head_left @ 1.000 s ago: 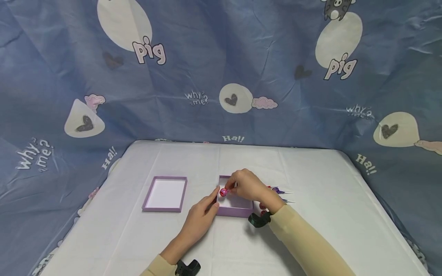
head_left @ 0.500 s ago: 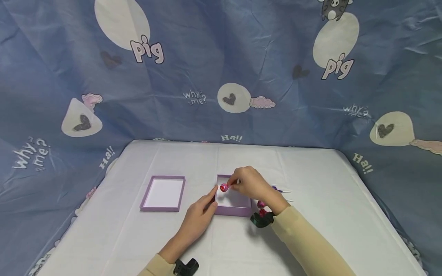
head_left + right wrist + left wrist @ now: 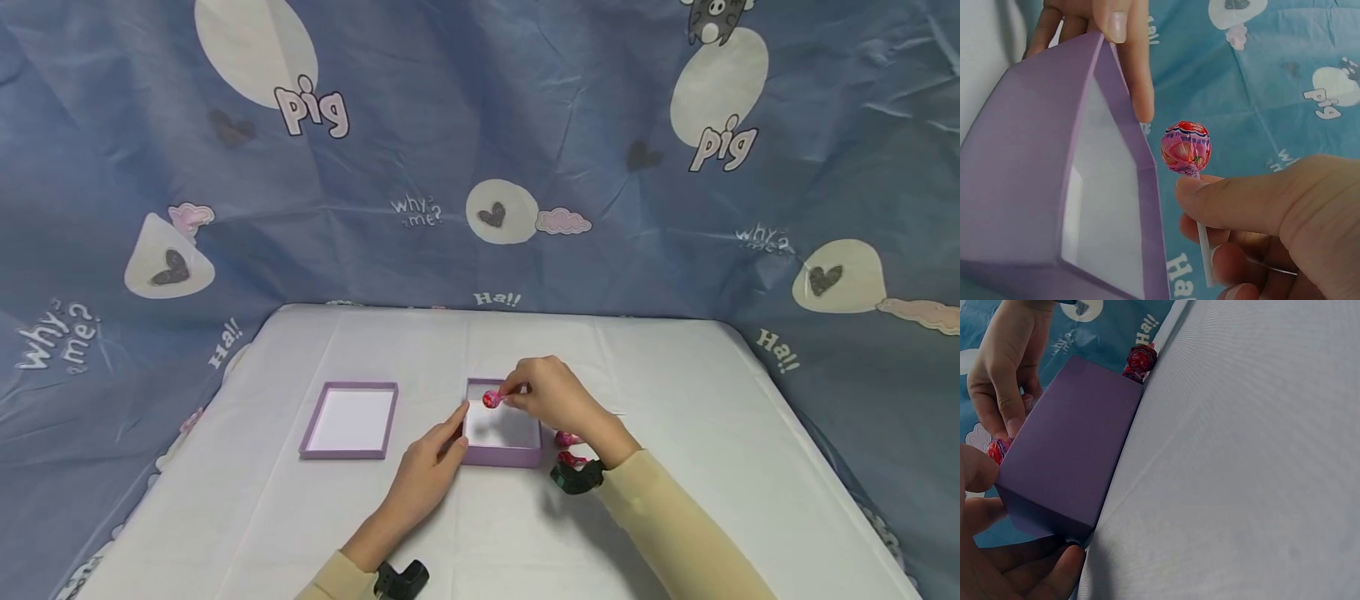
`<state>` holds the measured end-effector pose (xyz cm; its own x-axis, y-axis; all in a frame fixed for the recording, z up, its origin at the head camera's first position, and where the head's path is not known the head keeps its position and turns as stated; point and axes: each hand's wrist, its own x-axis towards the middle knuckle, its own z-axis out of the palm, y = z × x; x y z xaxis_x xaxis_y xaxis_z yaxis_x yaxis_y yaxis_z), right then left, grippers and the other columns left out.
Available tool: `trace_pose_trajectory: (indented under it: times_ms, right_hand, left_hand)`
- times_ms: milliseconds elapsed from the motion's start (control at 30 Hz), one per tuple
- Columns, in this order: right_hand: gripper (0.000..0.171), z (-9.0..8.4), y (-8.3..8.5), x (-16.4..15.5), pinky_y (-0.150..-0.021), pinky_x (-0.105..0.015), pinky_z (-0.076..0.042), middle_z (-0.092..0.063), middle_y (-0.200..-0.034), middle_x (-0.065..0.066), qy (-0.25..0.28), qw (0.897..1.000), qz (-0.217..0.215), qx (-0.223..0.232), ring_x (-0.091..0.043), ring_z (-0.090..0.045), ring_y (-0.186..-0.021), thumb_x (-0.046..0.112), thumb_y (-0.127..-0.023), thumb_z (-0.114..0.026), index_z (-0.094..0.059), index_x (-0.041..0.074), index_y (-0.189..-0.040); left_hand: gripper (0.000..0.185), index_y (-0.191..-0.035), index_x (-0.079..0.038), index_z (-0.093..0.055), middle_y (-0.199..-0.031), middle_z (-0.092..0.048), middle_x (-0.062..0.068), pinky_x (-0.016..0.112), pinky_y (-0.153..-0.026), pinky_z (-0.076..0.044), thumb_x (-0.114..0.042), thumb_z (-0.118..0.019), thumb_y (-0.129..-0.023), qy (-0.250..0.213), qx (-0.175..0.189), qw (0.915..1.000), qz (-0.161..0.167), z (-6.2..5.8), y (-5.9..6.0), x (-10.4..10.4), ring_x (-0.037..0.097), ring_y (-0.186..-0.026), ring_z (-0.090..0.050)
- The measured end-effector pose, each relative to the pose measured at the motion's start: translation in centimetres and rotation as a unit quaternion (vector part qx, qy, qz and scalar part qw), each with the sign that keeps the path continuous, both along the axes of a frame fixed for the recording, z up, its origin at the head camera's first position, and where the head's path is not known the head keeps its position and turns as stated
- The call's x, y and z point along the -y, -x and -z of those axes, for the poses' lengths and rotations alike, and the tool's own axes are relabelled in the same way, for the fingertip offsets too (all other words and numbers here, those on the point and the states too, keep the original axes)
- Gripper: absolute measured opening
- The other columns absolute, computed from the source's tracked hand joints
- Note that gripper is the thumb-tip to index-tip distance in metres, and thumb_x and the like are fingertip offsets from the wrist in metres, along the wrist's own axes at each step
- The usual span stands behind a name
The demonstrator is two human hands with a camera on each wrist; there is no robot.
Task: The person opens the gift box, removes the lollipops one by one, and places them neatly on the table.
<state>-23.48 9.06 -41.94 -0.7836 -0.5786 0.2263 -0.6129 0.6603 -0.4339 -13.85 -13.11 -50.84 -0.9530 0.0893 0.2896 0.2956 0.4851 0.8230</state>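
Nearest, the left hand (image 3: 426, 475) rests on the white table (image 3: 712, 467), its fingers fairly straight and touching the near-left corner and left wall of the purple box (image 3: 501, 455). Two more lollipops (image 3: 567, 439) lie just beside the box's right wall. Above the box's far-left edge, the right hand (image 3: 551, 398) pinches a pink lollipop (image 3: 491, 399) by its stick, while the box lid (image 3: 349, 421) lies apart to the left with bare table between.
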Motion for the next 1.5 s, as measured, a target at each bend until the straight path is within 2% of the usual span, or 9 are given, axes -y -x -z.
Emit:
trace_pose_trajectory:
  times_ms: [300,600,933,1167,1400,1500]
  right_hand:
    - [0.011,-0.8,0.1,-1.2,-0.062,-0.027,-0.052,-0.068,-0.084,0.015,0.035,0.999,0.012,0.007,-0.006,-0.058,-0.07,0.012,-0.085,-0.082,-0.081,0.02,-0.091]
    - [0.01,-1.5,0.0,-2.8,-0.057,-0.03,-0.049,-0.067,-0.082,0.016,0.04,0.999,0.025,0.016,-0.012,-0.057,-0.063,0.014,-0.086,-0.081,-0.081,0.02,-0.093]
    - [0.01,-1.4,-1.3,-5.3,-0.057,-0.031,-0.049,-0.066,-0.082,0.014,0.044,0.998,0.043,0.03,-0.016,-0.058,-0.064,0.013,-0.086,-0.081,-0.08,0.021,-0.092]
    - [0.007,-1.0,-1.6,-7.0,-0.058,-0.031,-0.048,-0.065,-0.08,0.016,0.038,0.997,0.063,0.022,-0.015,-0.058,-0.064,0.014,-0.086,-0.082,-0.081,0.019,-0.091]
    - [0.008,-0.4,-2.3,-8.7,-0.058,-0.03,-0.048,-0.066,-0.08,0.015,0.033,0.995,0.086,0.03,-0.013,-0.059,-0.066,0.016,-0.086,-0.081,-0.08,0.023,-0.09]
    - [0.007,0.0,-2.6,-9.5,-0.059,-0.03,-0.048,-0.066,-0.08,0.015,0.033,0.995,0.094,0.032,-0.013,-0.059,-0.067,0.016,-0.086,-0.081,-0.079,0.022,-0.09]
  left_hand:
    - [0.049,-0.151,-0.023,-0.05,-0.139,-0.06,0.001,0.044,-0.106,-0.046,-0.023,-0.061,-0.102,0.001,-0.007,1.0,-0.001,0.1,0.1,0.5,0.017,-0.13,-0.052]
    - [0.05,-0.151,-0.025,-0.049,-0.141,-0.058,-0.001,0.041,-0.107,-0.045,-0.024,-0.06,-0.102,0.002,0.0,1.0,-0.005,-0.1,0.3,1.0,0.015,-0.132,-0.05]
    - [0.05,-0.152,-0.027,-0.047,-0.141,-0.058,-0.004,0.04,-0.104,-0.048,-0.025,-0.059,-0.103,-0.005,0.007,0.9999,0.012,-0.1,0.3,0.5,0.012,-0.131,-0.051]
    - [0.05,-0.151,-0.025,-0.049,-0.139,-0.06,0.0,0.043,-0.102,-0.049,-0.025,-0.059,-0.103,0.0,-0.009,0.9999,0.008,0.1,0.4,0.5,0.017,-0.13,-0.053]
    - [0.05,-0.151,-0.027,-0.048,-0.139,-0.06,-0.001,0.043,-0.102,-0.049,-0.026,-0.059,-0.103,-0.003,-0.001,1.0,0.006,0.3,0.3,0.5,0.016,-0.13,-0.053]
    - [0.05,-0.151,-0.027,-0.048,-0.139,-0.059,-0.002,0.042,-0.103,-0.049,-0.026,-0.059,-0.103,-0.006,0.001,0.9999,0.008,0.3,0.2,0.4,0.015,-0.13,-0.052]
